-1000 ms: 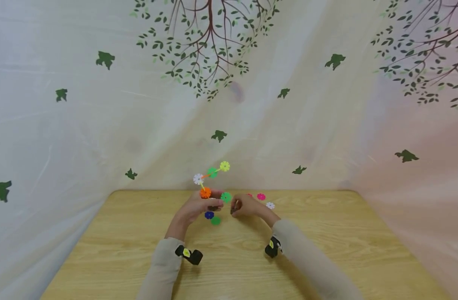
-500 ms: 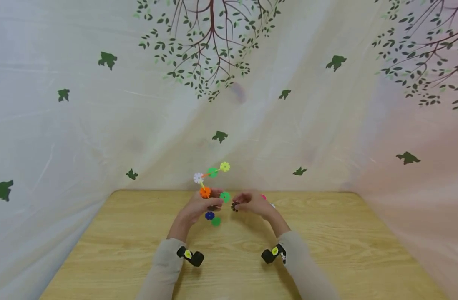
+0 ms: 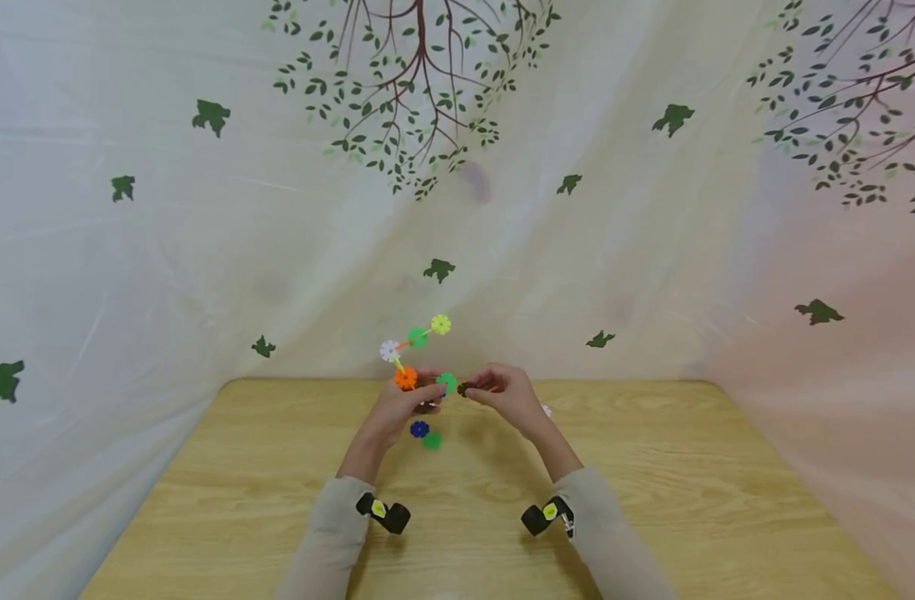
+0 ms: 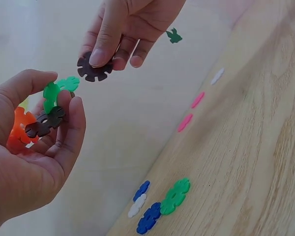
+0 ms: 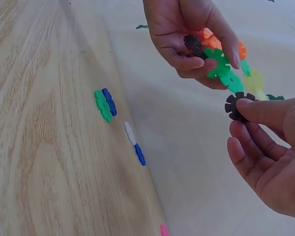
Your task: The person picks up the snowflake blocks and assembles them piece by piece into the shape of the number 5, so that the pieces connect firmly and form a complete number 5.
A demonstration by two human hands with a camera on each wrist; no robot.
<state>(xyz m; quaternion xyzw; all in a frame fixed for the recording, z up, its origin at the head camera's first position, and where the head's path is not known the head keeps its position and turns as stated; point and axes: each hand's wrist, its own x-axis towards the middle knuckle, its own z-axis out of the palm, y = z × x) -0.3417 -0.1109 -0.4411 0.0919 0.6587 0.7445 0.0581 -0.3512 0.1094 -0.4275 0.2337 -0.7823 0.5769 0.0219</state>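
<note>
My left hand grips a chain of notched, flower-shaped plastic discs above the far part of the table. An orange disc sits by the thumb, and a white disc, a green disc and a yellow disc climb away from it. Near the fingertips, a dark disc joins green discs at the chain's other end; the fingers hide part of this. My right hand pinches a loose dark brown disc between thumb and index finger, close beside the green end.
On the wooden table below lie a green disc, a blue disc, and a white disc beside another blue one. Two pink discs and a white one lie farther right. A printed cloth hangs behind the table.
My right hand has risen from the table side with the dark brown disc, turning it toward the chain's green end. The left hand has lifted the chain slightly.
</note>
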